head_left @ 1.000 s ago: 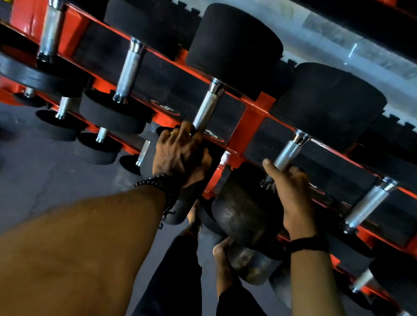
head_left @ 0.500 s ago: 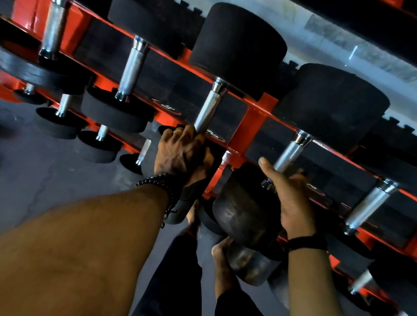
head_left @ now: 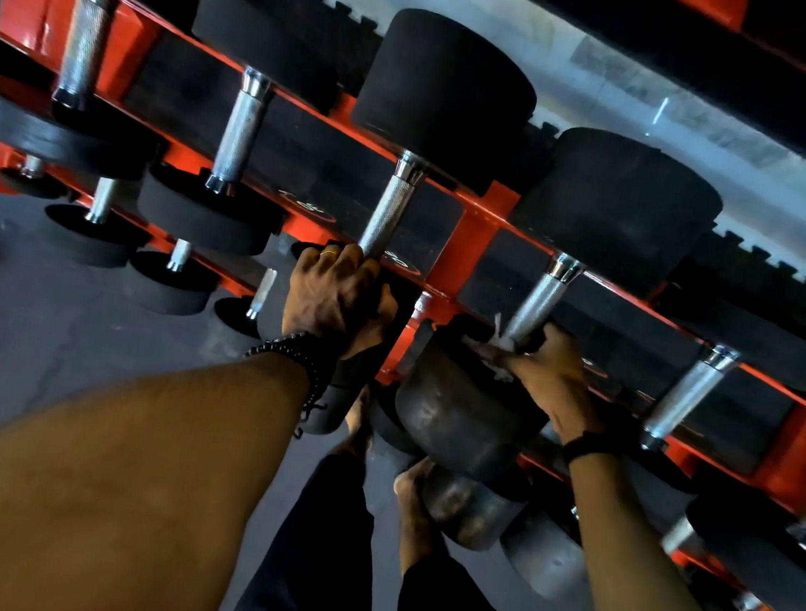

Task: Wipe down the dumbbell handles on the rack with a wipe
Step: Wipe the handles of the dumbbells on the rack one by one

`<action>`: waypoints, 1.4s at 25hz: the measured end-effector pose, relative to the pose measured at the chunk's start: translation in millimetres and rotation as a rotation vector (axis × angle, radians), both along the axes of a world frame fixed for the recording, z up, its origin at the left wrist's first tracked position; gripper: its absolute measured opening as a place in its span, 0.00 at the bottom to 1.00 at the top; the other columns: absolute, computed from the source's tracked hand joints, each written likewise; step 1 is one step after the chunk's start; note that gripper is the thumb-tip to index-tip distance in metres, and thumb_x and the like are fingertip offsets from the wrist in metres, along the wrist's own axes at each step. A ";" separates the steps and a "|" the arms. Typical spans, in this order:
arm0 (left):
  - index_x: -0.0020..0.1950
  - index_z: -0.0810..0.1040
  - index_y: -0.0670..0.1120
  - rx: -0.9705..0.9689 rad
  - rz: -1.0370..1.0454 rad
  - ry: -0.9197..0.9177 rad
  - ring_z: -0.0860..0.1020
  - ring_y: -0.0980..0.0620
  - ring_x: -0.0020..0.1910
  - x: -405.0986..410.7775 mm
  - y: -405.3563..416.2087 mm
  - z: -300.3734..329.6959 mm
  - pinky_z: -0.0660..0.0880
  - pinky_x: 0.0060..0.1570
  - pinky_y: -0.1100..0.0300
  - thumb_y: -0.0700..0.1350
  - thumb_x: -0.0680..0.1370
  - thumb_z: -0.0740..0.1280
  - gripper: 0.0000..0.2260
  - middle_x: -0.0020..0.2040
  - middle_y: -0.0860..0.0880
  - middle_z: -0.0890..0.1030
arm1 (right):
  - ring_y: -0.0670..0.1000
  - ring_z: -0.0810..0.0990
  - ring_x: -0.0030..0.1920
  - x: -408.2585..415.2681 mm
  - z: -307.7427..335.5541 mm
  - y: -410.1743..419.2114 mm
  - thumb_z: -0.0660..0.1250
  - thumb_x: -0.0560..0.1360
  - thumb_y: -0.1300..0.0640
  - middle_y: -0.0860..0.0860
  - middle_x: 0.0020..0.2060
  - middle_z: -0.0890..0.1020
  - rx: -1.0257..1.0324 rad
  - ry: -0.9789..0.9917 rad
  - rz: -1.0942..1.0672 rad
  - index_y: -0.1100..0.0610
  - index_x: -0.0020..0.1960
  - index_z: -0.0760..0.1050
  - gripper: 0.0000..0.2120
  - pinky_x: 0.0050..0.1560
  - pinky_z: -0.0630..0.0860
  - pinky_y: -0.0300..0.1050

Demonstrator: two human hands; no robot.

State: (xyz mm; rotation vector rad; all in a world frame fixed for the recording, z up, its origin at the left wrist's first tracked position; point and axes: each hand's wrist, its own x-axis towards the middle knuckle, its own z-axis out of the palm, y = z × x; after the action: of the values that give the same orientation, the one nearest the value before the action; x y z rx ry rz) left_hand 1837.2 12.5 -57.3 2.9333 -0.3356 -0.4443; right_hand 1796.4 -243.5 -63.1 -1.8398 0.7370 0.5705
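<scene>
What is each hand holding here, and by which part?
Left hand grips a dumbbell handle at its near end. Right hand holds a white wipe against the near end of the next handle.

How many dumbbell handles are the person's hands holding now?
2. The left hand grips one handle low down; the right hand holds the wipe around the neighbouring handle.

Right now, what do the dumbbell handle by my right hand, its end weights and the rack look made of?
Dumbbell handle: bright metal, likely chromed steel, with knurled crosshatch and glints.
End weights: matte black, probably rubber; the near one looks scuffed.
Rack: glossy orange-red painted metal, judging by its sheen.
</scene>
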 end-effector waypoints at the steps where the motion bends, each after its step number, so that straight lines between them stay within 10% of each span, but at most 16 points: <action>1: 0.43 0.81 0.41 0.014 -0.016 -0.062 0.77 0.39 0.39 2.4 -3.0 3.8 0.72 0.45 0.48 0.55 0.73 0.57 0.20 0.40 0.41 0.78 | 0.37 0.77 0.30 -5.6 3.3 -8.4 0.83 0.61 0.59 0.44 0.34 0.79 -0.091 -0.017 0.060 0.57 0.43 0.75 0.18 0.30 0.70 0.25; 6: 0.40 0.80 0.41 0.029 -0.028 -0.146 0.75 0.40 0.36 2.6 -5.8 10.7 0.69 0.42 0.50 0.54 0.73 0.57 0.19 0.37 0.43 0.76 | 0.50 0.80 0.35 -27.6 -1.2 -8.4 0.80 0.66 0.55 0.50 0.34 0.82 -0.267 -0.282 0.040 0.56 0.39 0.76 0.12 0.37 0.79 0.49; 11: 0.41 0.80 0.42 0.014 -0.036 -0.116 0.75 0.41 0.36 3.2 -7.1 11.8 0.70 0.43 0.50 0.54 0.73 0.56 0.19 0.37 0.44 0.76 | 0.53 0.80 0.42 12.1 -1.3 -0.6 0.71 0.73 0.60 0.58 0.44 0.81 -0.498 -0.681 -0.270 0.63 0.46 0.80 0.05 0.42 0.76 0.36; 25: 0.40 0.79 0.42 0.025 -0.027 -0.096 0.75 0.42 0.36 3.0 -8.3 12.6 0.69 0.43 0.51 0.54 0.74 0.57 0.18 0.37 0.44 0.76 | 0.54 0.82 0.39 0.9 -19.5 3.9 0.65 0.73 0.65 0.54 0.37 0.83 -0.455 -0.288 -0.278 0.62 0.46 0.83 0.08 0.40 0.77 0.47; 28: 0.39 0.78 0.42 0.010 -0.026 -0.092 0.75 0.41 0.37 3.8 -7.3 13.0 0.70 0.44 0.50 0.53 0.74 0.57 0.17 0.37 0.44 0.76 | 0.55 0.79 0.37 -15.7 -18.6 6.8 0.64 0.67 0.58 0.53 0.32 0.79 -0.347 -0.165 -0.181 0.61 0.39 0.82 0.09 0.41 0.76 0.52; 32: 0.39 0.78 0.42 -0.011 -0.022 -0.127 0.74 0.41 0.35 3.0 -8.0 12.0 0.69 0.43 0.51 0.52 0.73 0.58 0.16 0.36 0.44 0.75 | 0.48 0.81 0.38 36.3 -2.5 0.5 0.60 0.68 0.73 0.51 0.34 0.82 0.123 -0.267 -0.576 0.59 0.41 0.79 0.13 0.41 0.77 0.41; 35: 0.38 0.78 0.41 -0.013 -0.021 -0.141 0.74 0.41 0.34 2.4 -7.8 12.4 0.68 0.42 0.52 0.52 0.73 0.58 0.16 0.36 0.44 0.75 | 0.48 0.80 0.44 7.1 5.9 9.3 0.60 0.66 0.72 0.54 0.42 0.83 0.384 -0.182 -0.295 0.61 0.52 0.80 0.19 0.49 0.74 0.41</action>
State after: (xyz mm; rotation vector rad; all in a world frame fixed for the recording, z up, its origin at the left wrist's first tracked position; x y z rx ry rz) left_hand 1839.7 4.7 -44.8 2.9576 -0.3851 -0.2379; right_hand 1803.5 -234.2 -57.2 -1.3765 0.7042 0.3197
